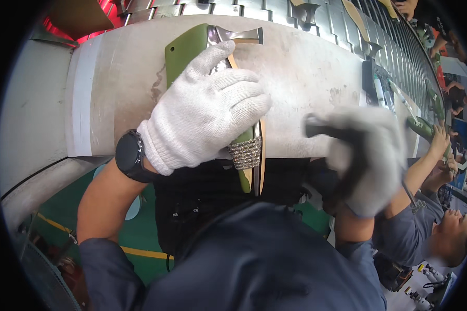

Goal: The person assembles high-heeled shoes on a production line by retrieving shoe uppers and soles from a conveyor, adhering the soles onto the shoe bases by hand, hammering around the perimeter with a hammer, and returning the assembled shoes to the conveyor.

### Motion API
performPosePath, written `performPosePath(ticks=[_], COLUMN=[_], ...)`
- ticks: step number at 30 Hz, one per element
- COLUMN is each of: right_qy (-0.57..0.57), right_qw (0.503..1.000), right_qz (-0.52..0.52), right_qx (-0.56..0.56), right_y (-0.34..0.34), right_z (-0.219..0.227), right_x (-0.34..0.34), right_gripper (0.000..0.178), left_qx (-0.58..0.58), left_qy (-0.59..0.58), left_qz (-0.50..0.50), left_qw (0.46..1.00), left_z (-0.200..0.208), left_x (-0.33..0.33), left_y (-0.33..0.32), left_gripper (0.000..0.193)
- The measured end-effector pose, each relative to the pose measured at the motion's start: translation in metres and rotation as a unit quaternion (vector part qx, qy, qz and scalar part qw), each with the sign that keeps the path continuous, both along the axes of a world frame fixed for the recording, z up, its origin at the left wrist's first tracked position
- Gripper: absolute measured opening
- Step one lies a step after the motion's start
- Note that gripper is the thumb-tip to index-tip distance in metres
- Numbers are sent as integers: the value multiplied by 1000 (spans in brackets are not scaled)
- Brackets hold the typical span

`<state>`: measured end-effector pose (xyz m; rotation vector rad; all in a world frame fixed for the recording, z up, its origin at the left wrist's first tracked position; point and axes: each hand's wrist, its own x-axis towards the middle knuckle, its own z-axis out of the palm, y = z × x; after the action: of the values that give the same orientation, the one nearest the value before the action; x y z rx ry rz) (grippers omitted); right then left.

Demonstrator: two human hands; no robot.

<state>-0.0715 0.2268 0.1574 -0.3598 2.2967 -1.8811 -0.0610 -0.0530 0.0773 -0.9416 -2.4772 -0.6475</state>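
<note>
My left hand (207,114), in a white knit glove, holds a sandal on its last down against the pale worktop, fingers laid across its middle. Its green last (184,54) shows past my thumb, beside a shiny metallic heel (241,35) with a dark tip. A glittery strap (245,153) wraps the toe end, which reaches over the bench's near edge. To the right, my gloved right hand (373,160) is blurred by motion. It grips a hammer, whose dark head (319,126) is raised apart from the sandal; its handle is partly hidden.
Pale worktop (296,67) ends close to my body. Beyond it runs a metal slat conveyor (332,20) carrying heeled soles (358,26). Pens (384,93) stand at the right end. On the right, a co-worker (425,228) reaches toward another green last (421,128).
</note>
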Motion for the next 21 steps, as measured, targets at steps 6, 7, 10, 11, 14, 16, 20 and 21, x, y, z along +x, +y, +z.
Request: performPosePath(ticks=[6,7,10,11,14,16,20,21], right_qy=[-99,-85,-74,-71,22,13,215,-107], right_qw=[993,991,992,992,997,980,961,986], right_qz=[48,102,78,71,64,111,169,103], right_qx=[47,-21,-71,-75,25,-163,-39,-79], right_y=[-30,-39,-36,-34,-26,-19,-31,-24], right_z=[-2,-5,-29,-27,-11,18,-27,-6], right_x=[10,-2,-22,-20,-12,-4,-17,7], right_gripper=[50,54,45,45,33,30,35,39], left_qx=[15,6,8,20,-4,1,-12,-18], left_qy=[-1,18,27,18,9,-9,5,15], left_qz=[-36,-34,-31,-17,-25,-25,-31,-24], left_qw=[999,999,999,999,1000,1000,999,999], left_z=[-3,-4,4,6,3,9,6,3], left_x=[-8,-8,-9,-11,-8,-6,-6,-6], left_y=[2,0,6,7,1,3,4,4], left_gripper=[56,57,52,47,55,53,58,58])
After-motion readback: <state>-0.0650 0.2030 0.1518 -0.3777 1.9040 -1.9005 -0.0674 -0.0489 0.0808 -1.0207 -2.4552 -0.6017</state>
